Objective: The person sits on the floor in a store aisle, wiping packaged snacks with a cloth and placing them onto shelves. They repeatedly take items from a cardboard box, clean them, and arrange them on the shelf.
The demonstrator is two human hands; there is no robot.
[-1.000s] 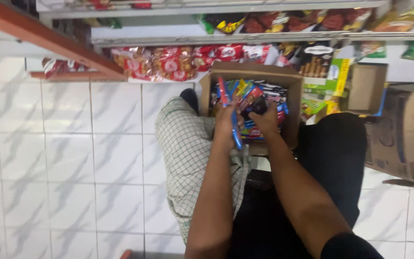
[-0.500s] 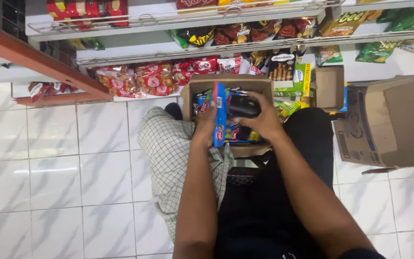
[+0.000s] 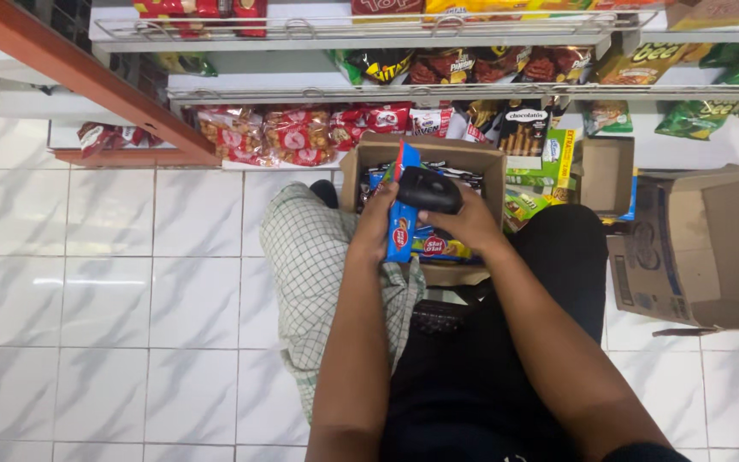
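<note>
head view, looking down. the person's left hand (image 3: 375,224), at centre frame, grips a long blue snack packet (image 3: 402,205) held upright on its edge, fingers wrapped around its lower half. the right hand (image 3: 470,221), just beside it, is closed around a black handheld scanner (image 3: 429,190), whose rounded head lies against the upper part of the packet. both hands hover over an open cardboard carton (image 3: 464,158) that rests on the person's lap; the carton shows more packets of the same kind packed inside (image 3: 438,246), so it appears well filled.

above the carton, in the upper half of the frame, wire-fronted shelves (image 3: 301,92) carry red snack bags (image 3: 288,133) at centre left, dark and green bags along the top, and a box of chocolate sticks (image 3: 523,128) right of centre. a second, smaller open box (image 3: 605,171) stands at the shelf foot, and a large empty-looking carton (image 3: 712,248) lies on its side at the right edge. white floor tiles (image 3: 113,282) fill the left. a checked cloth (image 3: 310,265) covers the person's left knee.

judged progress: one packet is out of the carton and under the scanner; the many packets left in the carton suggest the work is at an early or middle stage, with most stock not yet handled. whether the shelf space is already partly filled from this carton cannot be told.
</note>
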